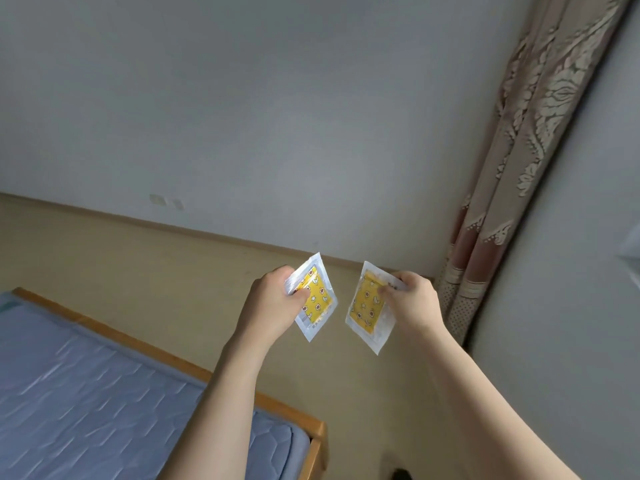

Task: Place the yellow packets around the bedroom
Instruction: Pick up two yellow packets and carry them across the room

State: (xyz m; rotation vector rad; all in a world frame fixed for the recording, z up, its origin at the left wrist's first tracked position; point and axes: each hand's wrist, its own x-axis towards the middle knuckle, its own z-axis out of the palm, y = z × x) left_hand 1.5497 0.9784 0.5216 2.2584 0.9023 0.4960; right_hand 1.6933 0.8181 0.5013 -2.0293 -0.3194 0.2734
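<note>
Blue quilted mattress [104, 393] in a wooden bed frame [166, 355], patterned curtain [530, 140] in the corner, tan floor [138, 271].

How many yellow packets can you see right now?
2. One packet is pinched in the left hand; the other packet is pinched in the right hand. More could lie out of view.

Two yellow packets [315, 299] [367, 308] sit in glossy, clear plastic wrappers. Quilted blue cloth covers the mattress [104, 393], framed in smooth wood [166, 355]. Matt wall [242, 116], and far right a woven, patterned curtain [526, 133].
</note>
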